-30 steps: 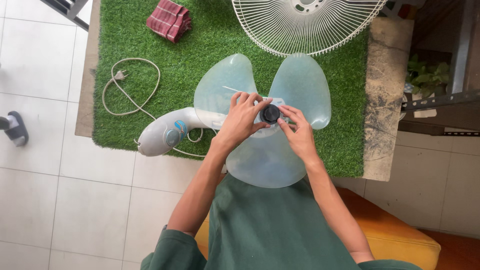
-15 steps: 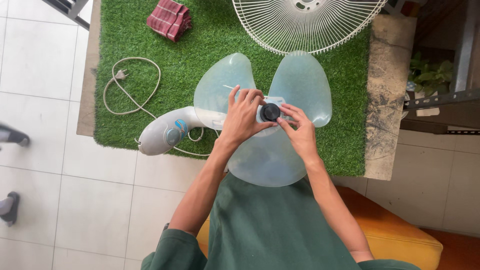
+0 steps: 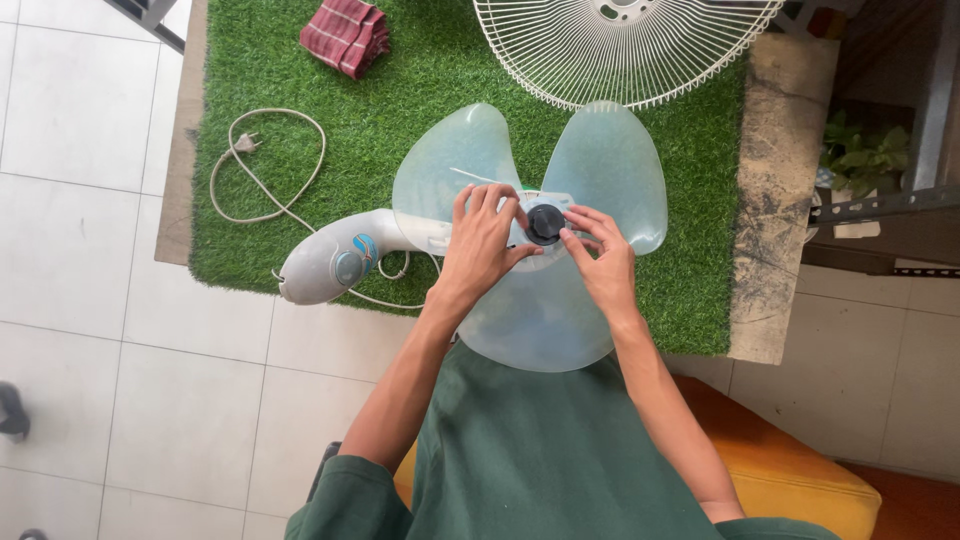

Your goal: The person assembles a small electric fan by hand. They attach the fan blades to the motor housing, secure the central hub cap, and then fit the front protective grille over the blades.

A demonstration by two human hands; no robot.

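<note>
Head cam: both hands sit on the clear three-blade fan blade [image 3: 530, 310] over the grass-matted counter [image 3: 780, 200]. Left hand [image 3: 482, 245] lies loosely spread on the hub, right hand [image 3: 600, 262] fingertips pinching the black knob [image 3: 545, 223]. Fan guard [image 3: 625, 45] just behind.

Both hands are on the hub of a see-through pale blue fan blade [image 3: 600, 170]. Left hand [image 3: 483, 243] lies flat on the blade just left of the black round cap [image 3: 545, 223], thumb tip almost at it. Right hand [image 3: 603, 258] has its fingertips on the cap's right edge. Grey-white fan body [image 3: 335, 262] sticks out left of the left hand, its cord [image 3: 262, 160] coiled further out on green turf mat [image 3: 420, 80]. White wire grille [image 3: 625, 45] sits beyond the hands, folded red plaid cloth [image 3: 345, 35] beyond and to the left.
</note>
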